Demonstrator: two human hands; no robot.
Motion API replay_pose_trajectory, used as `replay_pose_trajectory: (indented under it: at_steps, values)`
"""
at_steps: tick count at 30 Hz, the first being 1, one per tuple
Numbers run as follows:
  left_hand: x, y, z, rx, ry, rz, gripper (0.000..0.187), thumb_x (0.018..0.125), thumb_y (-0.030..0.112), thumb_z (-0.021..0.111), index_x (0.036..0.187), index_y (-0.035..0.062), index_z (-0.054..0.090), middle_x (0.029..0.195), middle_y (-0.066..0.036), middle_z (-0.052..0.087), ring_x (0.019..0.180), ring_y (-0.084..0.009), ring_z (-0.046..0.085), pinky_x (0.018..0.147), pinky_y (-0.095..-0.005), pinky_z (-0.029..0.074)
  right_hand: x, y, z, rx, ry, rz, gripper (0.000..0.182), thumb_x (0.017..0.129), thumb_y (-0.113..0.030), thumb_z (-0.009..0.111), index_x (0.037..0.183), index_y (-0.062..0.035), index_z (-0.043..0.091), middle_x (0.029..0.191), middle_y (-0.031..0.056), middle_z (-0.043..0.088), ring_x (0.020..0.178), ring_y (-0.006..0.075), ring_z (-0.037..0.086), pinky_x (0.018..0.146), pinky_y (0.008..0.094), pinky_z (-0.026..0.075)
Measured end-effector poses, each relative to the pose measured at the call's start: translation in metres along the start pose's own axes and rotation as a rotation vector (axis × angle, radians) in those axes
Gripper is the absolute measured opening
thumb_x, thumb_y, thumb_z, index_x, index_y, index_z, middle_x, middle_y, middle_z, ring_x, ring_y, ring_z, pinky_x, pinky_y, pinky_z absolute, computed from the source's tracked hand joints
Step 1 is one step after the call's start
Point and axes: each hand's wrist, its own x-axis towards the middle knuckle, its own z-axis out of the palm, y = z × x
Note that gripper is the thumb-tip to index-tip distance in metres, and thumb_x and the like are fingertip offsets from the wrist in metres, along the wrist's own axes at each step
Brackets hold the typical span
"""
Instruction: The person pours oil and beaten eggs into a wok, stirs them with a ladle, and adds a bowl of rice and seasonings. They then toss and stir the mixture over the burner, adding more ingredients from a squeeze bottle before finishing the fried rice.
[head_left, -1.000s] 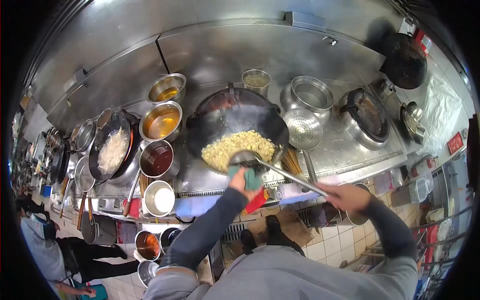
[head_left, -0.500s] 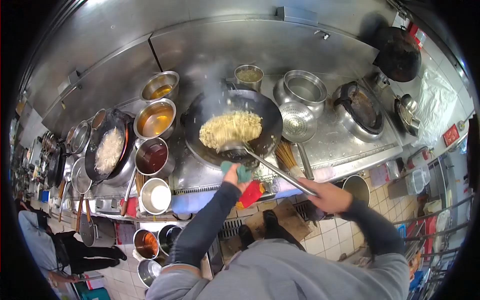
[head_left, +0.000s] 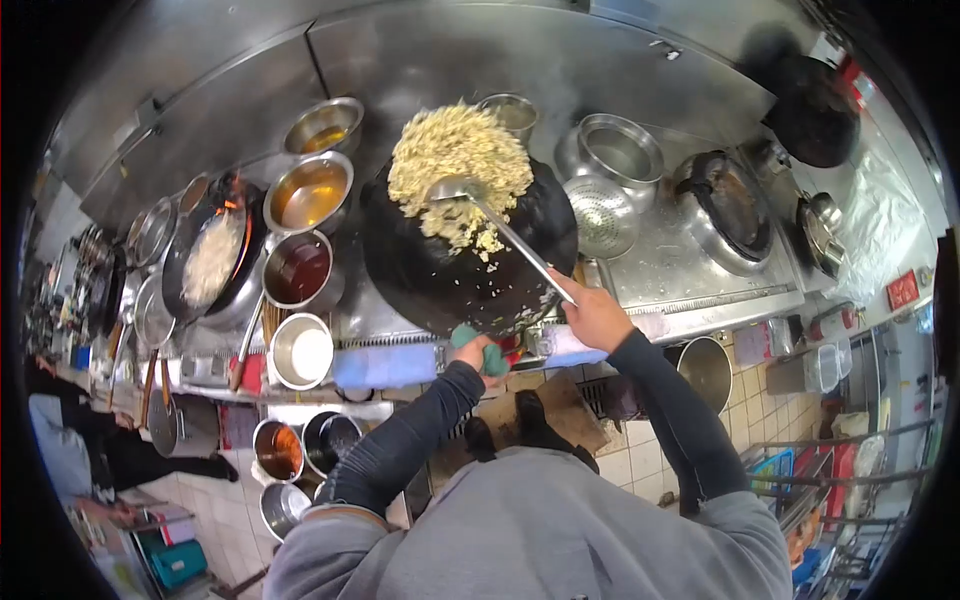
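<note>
My left hand (head_left: pixel 468 352) is closed around a folded green cloth (head_left: pixel 493 359) at the near rim of the big black wok (head_left: pixel 430 285). The wok tilts steeply away from me. A mass of fried rice (head_left: pixel 460 140) is flung up at its far side, some of it in the air, with loose grains lower down. My right hand (head_left: pixel 598 318) grips the handle of a steel ladle (head_left: pixel 522 245), whose bowl lies against the rice. Whether the fingers under the cloth touch the wok is hidden.
Left of the wok stand metal bowls of amber oil (head_left: pixel 308 200) and dark red liquid (head_left: pixel 302 270). Farther left, another wok (head_left: pixel 180 265) holds pale food beside a flame. A perforated skimmer (head_left: pixel 600 215) and a steel pot (head_left: pixel 620 150) are right. A person (head_left: pixel 120 445) stands far left.
The wok has tipped from nearly level to steeply tilted, and the rice has moved up and away. My right hand and the ladle have moved up and left.
</note>
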Motion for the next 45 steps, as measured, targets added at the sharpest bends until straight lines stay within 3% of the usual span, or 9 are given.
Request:
replay_pose_trajectory:
  at_steps: [10, 19, 22, 27, 31, 34, 37, 42, 45]
  values:
    - [-0.103, 0.038, 0.062, -0.081, -0.058, -0.026, 0.014, 0.087, 0.026, 0.056, 0.089, 0.0117, 0.054, 0.082, -0.007, 0.057, 0.073, -0.0243, 0.058, 0.070, -0.0428, 0.054, -0.100, -0.054, -0.150, 0.063, -0.622, 0.214, 0.058, 0.085, -0.003, 0.052, 0.140, -0.0143, 0.038, 0.116, 0.0185, 0.060, 0.096, 0.0345, 0.062, 0.085, 0.0399, 0.049]
    - [0.021, 0.003, 0.013, 0.026, 0.093, 0.017, 0.023, 0.089, 0.026, 0.052, 0.106, 0.0098, 0.052, 0.093, -0.009, 0.057, 0.091, -0.0262, 0.058, 0.081, -0.0523, 0.050, 0.014, 0.001, -0.034, -0.023, -0.107, -0.088, 0.052, 0.084, -0.009, 0.053, 0.136, -0.0122, 0.044, 0.103, 0.0243, 0.062, 0.089, 0.0419, 0.060, 0.082, 0.0438, 0.048]
    - [0.025, -0.006, -0.015, 0.147, 0.049, 0.056, 0.021, 0.090, 0.027, 0.050, 0.102, 0.0118, 0.056, 0.089, -0.006, 0.057, 0.084, -0.0255, 0.058, 0.072, -0.0497, 0.052, 0.002, -0.021, -0.074, 0.077, -0.005, -0.125, 0.052, 0.087, -0.006, 0.052, 0.137, -0.0129, 0.042, 0.103, 0.0171, 0.065, 0.080, 0.0304, 0.063, 0.075, 0.0366, 0.051]
    - [0.029, 0.080, 0.046, -0.046, -0.032, 0.147, 0.013, 0.087, 0.024, 0.055, 0.082, 0.0122, 0.051, 0.075, -0.004, 0.054, 0.062, -0.0224, 0.056, 0.061, -0.0415, 0.053, -0.056, -0.071, -0.172, 0.788, -0.078, 0.220, 0.061, 0.089, -0.009, 0.054, 0.144, -0.0136, 0.028, 0.079, 0.0065, 0.053, 0.048, 0.0041, 0.046, 0.043, 0.0185, 0.042]
    - [0.057, 0.095, 0.043, -0.011, 0.111, 0.166, 0.022, 0.087, 0.032, 0.059, 0.086, 0.0117, 0.049, 0.077, -0.005, 0.054, 0.060, -0.0208, 0.056, 0.053, -0.0350, 0.051, -0.056, -0.085, -0.194, 1.111, 0.038, -0.007, 0.065, 0.090, -0.009, 0.052, 0.146, -0.0138, 0.020, 0.084, 0.0070, 0.051, 0.044, 0.0036, 0.044, 0.035, 0.0183, 0.040]
    - [0.032, 0.081, 0.038, -0.168, 0.027, 0.054, 0.037, 0.086, 0.044, 0.061, 0.095, 0.0102, 0.051, 0.081, -0.007, 0.056, 0.060, -0.0192, 0.056, 0.050, -0.0292, 0.049, -0.018, -0.052, -0.159, 1.905, -0.250, -0.215, 0.061, 0.094, -0.007, 0.044, 0.147, -0.0140, 0.015, 0.088, 0.0061, 0.043, 0.042, 0.0021, 0.041, 0.031, 0.0180, 0.042]
    - [-0.017, 0.050, 0.009, -0.157, -0.316, -0.048, 0.053, 0.084, 0.057, 0.058, 0.106, 0.0099, 0.056, 0.084, -0.008, 0.060, 0.062, -0.0171, 0.056, 0.052, -0.0282, 0.047, 0.022, -0.011, -0.045, 2.456, -0.410, -0.193, 0.051, 0.095, -0.008, 0.043, 0.143, -0.0186, 0.029, 0.091, 0.0068, 0.046, 0.047, 0.0032, 0.044, 0.035, 0.0174, 0.043]
    - [-0.086, -0.005, -0.042, -0.150, -0.129, 0.021, 0.054, 0.087, 0.056, 0.053, 0.110, 0.0078, 0.057, 0.082, -0.009, 0.059, 0.061, -0.0176, 0.055, 0.051, -0.0282, 0.043, 0.083, 0.099, 0.103, 2.242, -0.368, 0.543, 0.023, 0.093, -0.013, 0.051, 0.116, -0.0137, 0.046, 0.085, 0.0068, 0.052, 0.051, 0.0063, 0.041, 0.042, 0.0191, 0.039]
    - [-0.104, -0.030, -0.090, -0.255, -0.099, 0.008, 0.053, 0.087, 0.056, 0.053, 0.107, 0.0073, 0.058, 0.080, -0.009, 0.058, 0.061, -0.0186, 0.055, 0.052, -0.0290, 0.044, 0.130, 0.065, -0.007, 1.317, -0.283, 0.444, 0.023, 0.090, -0.010, 0.052, 0.110, -0.0136, 0.042, 0.077, 0.0074, 0.053, 0.051, 0.0103, 0.047, 0.042, 0.0224, 0.041]
